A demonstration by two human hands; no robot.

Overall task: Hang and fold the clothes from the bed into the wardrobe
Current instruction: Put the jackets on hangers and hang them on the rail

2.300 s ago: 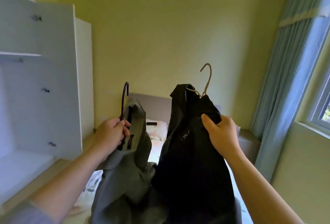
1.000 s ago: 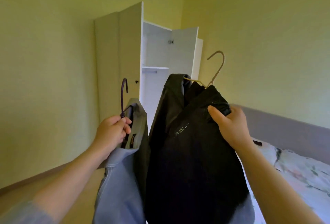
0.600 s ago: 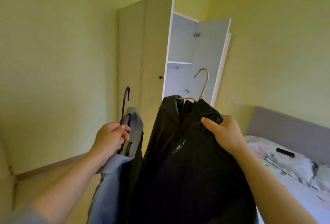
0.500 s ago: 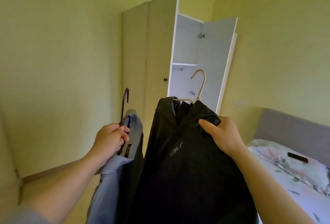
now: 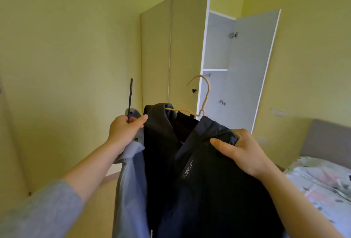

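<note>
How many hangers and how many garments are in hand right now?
Hangers: 2, a dark hanger in the left hand and a beige hanger inside the black jacket.
Garments: 2, a blue shirt and the black jacket, gripped by the right hand.
Total: 4.

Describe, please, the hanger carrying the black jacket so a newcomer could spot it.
In front of the tall white wardrobe, door open, the right hand grips a black fabric jacket. From its collar rises a thin beige hanger with a curved hook. The left hand beside it holds a dark purple hanger instead.
</note>
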